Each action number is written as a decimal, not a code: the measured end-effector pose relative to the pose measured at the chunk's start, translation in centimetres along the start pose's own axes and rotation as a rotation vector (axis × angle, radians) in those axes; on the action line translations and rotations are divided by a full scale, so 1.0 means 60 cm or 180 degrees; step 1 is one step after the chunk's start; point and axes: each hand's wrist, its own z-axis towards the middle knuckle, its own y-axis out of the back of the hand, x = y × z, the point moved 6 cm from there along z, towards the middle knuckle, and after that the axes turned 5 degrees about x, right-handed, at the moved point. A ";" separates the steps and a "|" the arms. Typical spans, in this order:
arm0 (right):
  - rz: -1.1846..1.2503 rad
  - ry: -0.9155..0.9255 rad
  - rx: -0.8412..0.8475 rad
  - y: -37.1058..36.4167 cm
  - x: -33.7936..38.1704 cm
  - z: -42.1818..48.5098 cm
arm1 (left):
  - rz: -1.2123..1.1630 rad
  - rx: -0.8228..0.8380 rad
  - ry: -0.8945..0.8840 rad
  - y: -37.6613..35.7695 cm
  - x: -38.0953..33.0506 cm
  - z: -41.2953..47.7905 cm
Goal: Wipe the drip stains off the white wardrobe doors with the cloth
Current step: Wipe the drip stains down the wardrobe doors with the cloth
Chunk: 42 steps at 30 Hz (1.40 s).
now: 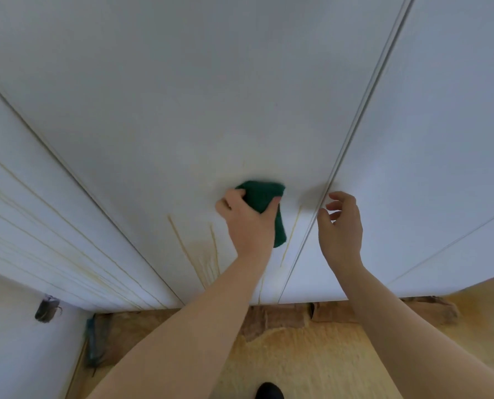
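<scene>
- Green terry cloth [264,197], folded into a pad, sits in the grip of the left hand [248,223]. Fingers and thumb curl round its upper part and press it flat against the middle white wardrobe door [182,110], and a loose tail hangs down beside the wrist.
- Just right of the grip, the right hand [340,226] holds nothing and its fingers are loosely curled. It hovers at the narrow seam [338,162] between this door and the right-hand white door [441,139]. I cannot tell whether the fingertips touch the surface.
- Directly below the grip and slightly left, thin yellowish drip streaks [182,246] run down towards the door's bottom edge. One paler streak [292,237] lies between the cloth's tail and the seam.
- Above the grip the panel looks mostly clean, with only a faint yellowish haze close to the cloth.
- Well left of the grip, the left-hand white door [38,226] carries many long streaks that look unwiped.
- Farthest out, below the doors, lie a yellow-brown floor [297,355] and the tip of a dark shoe [269,391].
- The step in hand appears to be wiping the middle door, and it looks partly done.
- The next move probably calls for firm pressure and a downward pass along the streaks under the grip. After that comes the streak by the seam, then a shift to the left-hand door.
</scene>
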 end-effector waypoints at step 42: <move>0.0038 -0.0506 0.0650 -0.012 -0.074 0.033 | 0.0430 0.0366 0.0980 -0.122 0.109 -0.025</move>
